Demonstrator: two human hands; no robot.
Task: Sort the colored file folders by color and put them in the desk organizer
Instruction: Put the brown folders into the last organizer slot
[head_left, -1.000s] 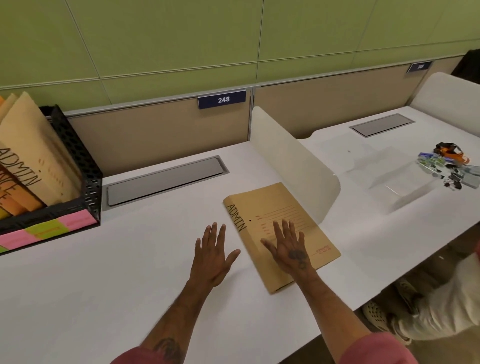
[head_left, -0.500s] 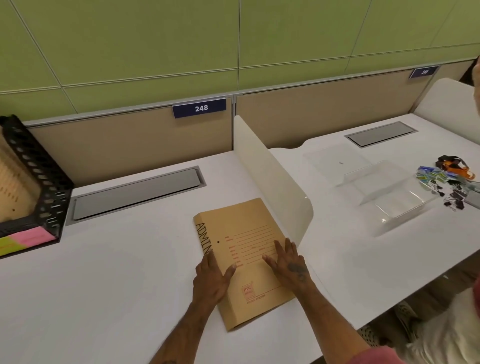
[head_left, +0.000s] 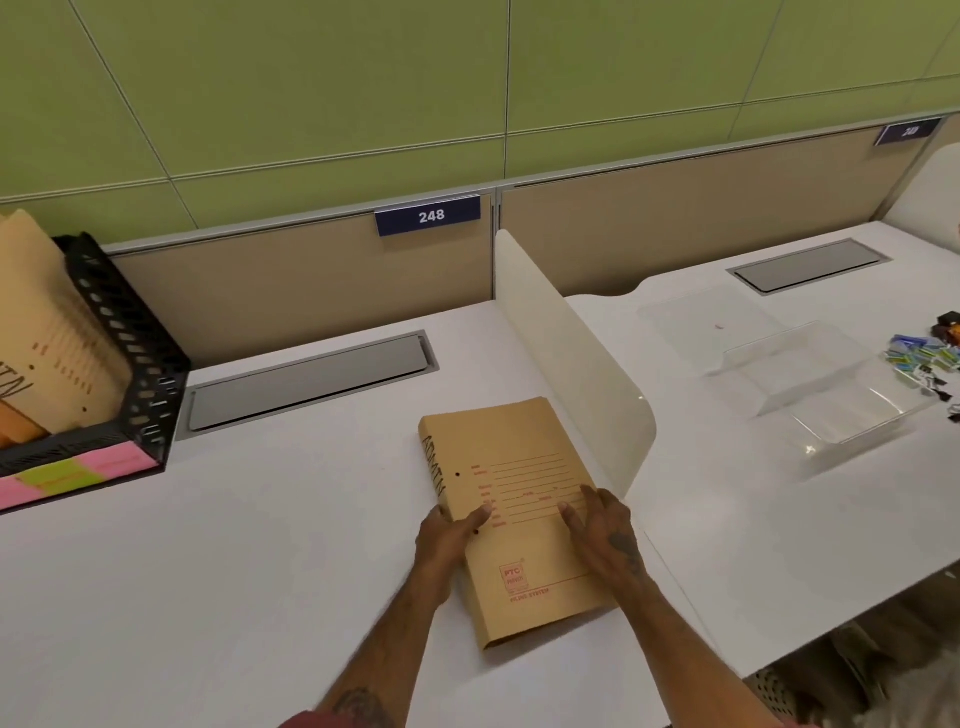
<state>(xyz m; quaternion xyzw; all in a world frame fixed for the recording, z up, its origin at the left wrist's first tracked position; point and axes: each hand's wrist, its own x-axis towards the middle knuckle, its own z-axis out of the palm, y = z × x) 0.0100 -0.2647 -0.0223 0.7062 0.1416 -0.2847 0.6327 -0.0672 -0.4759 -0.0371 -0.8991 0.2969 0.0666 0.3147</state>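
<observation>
Head view, brown folder (head_left: 519, 519) flat on the white desk (head_left: 208, 571) just beside the cream divider (head_left: 571, 364), left hand (head_left: 449, 540) grip clamped on its spine edge, thumb on top, right hand (head_left: 605, 530) fingers apart, flat on the cover, black organizer (head_left: 130, 353) well apart from the divider.

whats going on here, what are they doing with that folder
A person has both hands on a tan folder marked ADMIN that lies flat on the white desk. The left hand grips its spine edge with the thumb on top; the right hand presses on its right side. The black desk organizer at far left already holds similar tan folders, with an orange one in front, so this one looks about to be picked up and filed there.
</observation>
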